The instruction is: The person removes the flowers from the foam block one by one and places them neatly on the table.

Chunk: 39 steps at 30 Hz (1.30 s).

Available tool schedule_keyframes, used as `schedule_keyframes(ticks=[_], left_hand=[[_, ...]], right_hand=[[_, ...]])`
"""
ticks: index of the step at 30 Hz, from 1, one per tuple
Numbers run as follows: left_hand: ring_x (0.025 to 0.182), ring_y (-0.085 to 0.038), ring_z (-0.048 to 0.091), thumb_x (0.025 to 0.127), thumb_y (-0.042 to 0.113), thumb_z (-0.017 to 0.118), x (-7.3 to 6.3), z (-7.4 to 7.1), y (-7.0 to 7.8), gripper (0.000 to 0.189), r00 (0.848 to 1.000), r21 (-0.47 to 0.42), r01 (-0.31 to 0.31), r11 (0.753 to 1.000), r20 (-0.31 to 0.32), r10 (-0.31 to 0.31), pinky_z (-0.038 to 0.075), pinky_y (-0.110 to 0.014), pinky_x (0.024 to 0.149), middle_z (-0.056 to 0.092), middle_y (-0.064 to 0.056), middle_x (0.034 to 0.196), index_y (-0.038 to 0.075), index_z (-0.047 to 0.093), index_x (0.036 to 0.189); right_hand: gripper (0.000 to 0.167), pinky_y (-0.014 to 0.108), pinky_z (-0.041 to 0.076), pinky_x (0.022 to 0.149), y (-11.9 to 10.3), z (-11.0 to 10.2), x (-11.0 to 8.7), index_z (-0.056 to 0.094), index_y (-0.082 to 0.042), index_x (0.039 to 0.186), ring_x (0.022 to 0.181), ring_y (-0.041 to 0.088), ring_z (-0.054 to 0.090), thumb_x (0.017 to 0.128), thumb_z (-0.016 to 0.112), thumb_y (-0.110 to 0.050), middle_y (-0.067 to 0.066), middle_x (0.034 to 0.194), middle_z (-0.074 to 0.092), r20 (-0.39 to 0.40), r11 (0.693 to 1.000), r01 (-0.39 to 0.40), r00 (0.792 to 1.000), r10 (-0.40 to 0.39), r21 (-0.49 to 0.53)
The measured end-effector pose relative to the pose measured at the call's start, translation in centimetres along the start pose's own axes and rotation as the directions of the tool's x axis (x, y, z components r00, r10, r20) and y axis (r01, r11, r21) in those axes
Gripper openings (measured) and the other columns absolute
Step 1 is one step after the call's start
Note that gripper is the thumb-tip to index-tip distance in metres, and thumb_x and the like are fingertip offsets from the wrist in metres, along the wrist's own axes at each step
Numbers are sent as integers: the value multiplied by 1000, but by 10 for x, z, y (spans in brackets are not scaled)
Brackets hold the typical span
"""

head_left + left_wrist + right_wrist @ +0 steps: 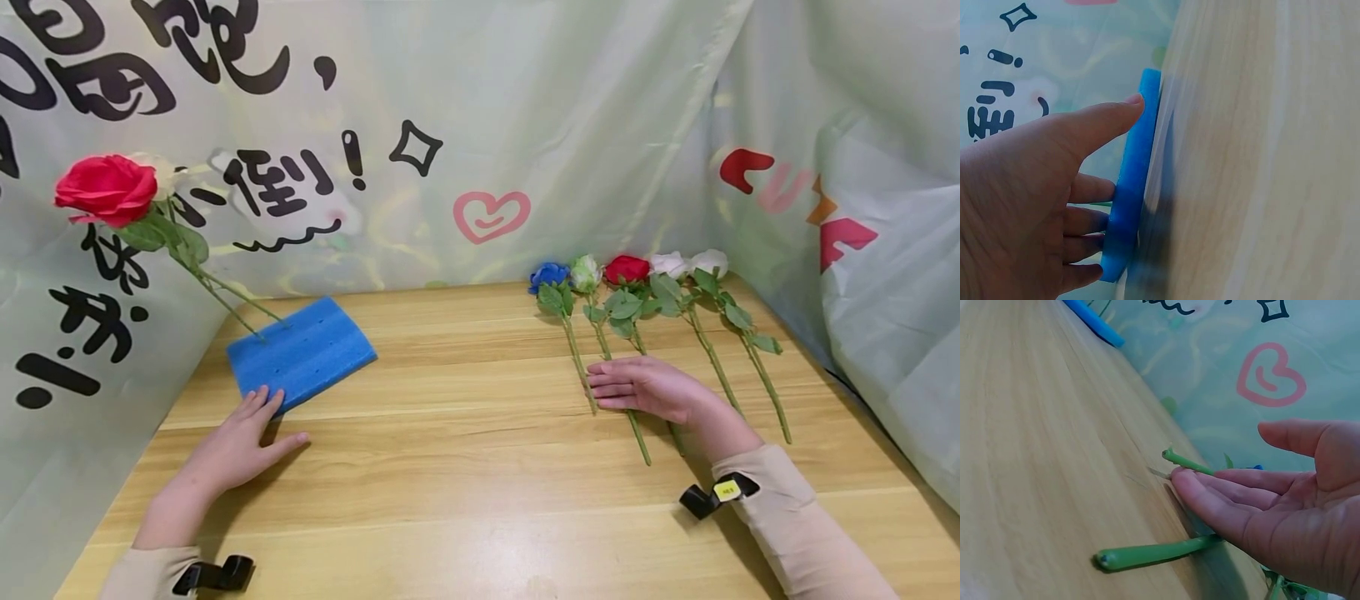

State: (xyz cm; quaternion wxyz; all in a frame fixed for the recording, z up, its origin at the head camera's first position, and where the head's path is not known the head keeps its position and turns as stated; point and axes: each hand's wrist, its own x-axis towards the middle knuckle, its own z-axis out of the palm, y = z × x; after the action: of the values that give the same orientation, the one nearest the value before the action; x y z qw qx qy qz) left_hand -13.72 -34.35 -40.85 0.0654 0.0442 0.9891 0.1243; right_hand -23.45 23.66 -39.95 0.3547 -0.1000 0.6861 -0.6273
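Observation:
My left hand (228,454) rests its fingertips on the near edge of a blue foam block (303,350), thumb spread to the right. Seen from the left wrist, the fingers touch the foam (1135,169) without curling round it. A red rose (107,190) and a pale rose (161,171) partly behind it stand tilted in the foam. On the right, my right hand (652,390) lies among rose stems, fingers straight beside the stem of a blue rose (549,275). In the right wrist view this stem (1188,462) lies against the fingertips, thumb apart; another stem (1154,553) passes beneath the hand.
Beside the blue rose lie a greenish-white rose (585,273), a red rose (627,269), a pale pink rose (669,265) and a white rose (709,262). A printed curtain (585,125) hangs behind the wooden table (465,467).

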Motion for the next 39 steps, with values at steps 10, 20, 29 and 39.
schedule_keyframes(ticks=[10, 20, 29, 39], left_hand=[[143, -55, 17, 87, 65, 56, -2, -2, 0, 99, 1000, -6, 4, 1000, -2, -4, 22, -71, 110, 18, -38, 154, -5, 27, 151], [143, -55, 17, 88, 65, 56, -3, -3, 1, 99, 1000, -5, 4, 1000, -5, -4, 23, -71, 109, 18, -38, 154, -5, 27, 151], [144, -54, 16, 87, 66, 56, -3, 1, 2, 99, 1000, -18, 7, 1000, 0, -7, 22, -70, 110, 18, -37, 155, -4, 27, 151], [143, -54, 16, 87, 65, 57, -2, -1, 1, 99, 1000, -21, 0, 1000, -8, 0, 22, -70, 110, 18, -38, 154, -5, 28, 150]], right_hand=[[62, 35, 50, 103, -3, 1, 1, 18, 14, 150, 128, 25, 56, 106, 40, -24, 34, 152, 28, 20, 1000, 11, 1000, -11, -10], [62, 36, 51, 102, -6, 1, 3, 18, 17, 147, 117, 20, 64, 106, 42, -21, 22, 136, 56, -14, 996, 74, 997, -73, 50], [57, 33, 51, 101, -15, 18, 4, 23, 19, 144, 117, 22, 64, 105, 43, -17, 9, 124, 66, -5, 989, 145, 989, -145, 4], [49, 44, 47, 106, -33, 51, 31, 38, 13, 140, 119, 28, 61, 105, 44, -20, 7, 123, 65, 92, 972, 229, 970, -224, -48]])
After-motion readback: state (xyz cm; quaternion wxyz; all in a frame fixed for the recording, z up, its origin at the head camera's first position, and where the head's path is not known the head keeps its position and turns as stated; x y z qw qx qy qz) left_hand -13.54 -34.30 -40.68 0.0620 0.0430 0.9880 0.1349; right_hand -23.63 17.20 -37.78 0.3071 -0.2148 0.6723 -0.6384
